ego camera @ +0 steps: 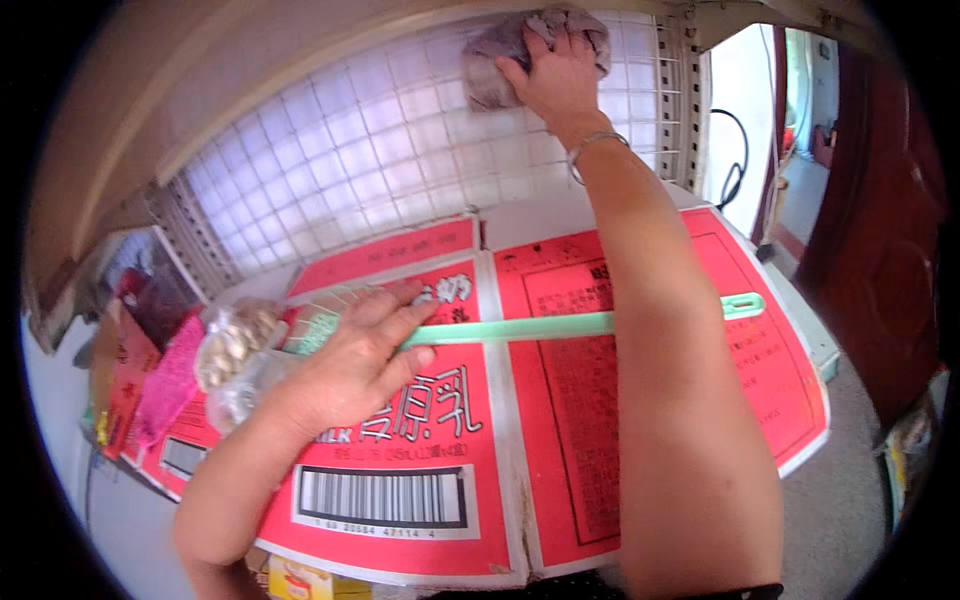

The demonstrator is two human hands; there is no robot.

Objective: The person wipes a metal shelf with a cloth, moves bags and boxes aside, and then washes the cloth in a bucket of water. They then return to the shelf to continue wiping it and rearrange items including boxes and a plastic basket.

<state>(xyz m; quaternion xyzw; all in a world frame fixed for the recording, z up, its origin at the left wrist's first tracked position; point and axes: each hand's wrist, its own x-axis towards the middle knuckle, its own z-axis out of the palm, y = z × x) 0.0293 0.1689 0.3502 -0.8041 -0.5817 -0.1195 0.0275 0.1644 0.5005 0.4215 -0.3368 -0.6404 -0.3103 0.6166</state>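
My right hand [559, 79] presses a crumpled grey cloth [491, 82] against the white wire grid panel [360, 112], near its upper right. A metal bangle [577, 161] circles that wrist. My left hand [367, 360] lies palm down on the flattened red cardboard [480, 442], over part of a green plastic fly swatter [540, 328]. Its long handle runs to the right, passing beneath my right forearm. The swatter's mesh head [319, 334] shows at the left, partly hidden by my left hand.
Clear bags of garlic bulbs [238, 337] sit left of my left hand, beside a pink mesh bag [169, 379]. Slotted metal uprights [679, 97] frame the grid. A shelf [150, 97] hangs overhead. A yellow box [311, 577] is below the cardboard; a dark red door [870, 225] stands right.
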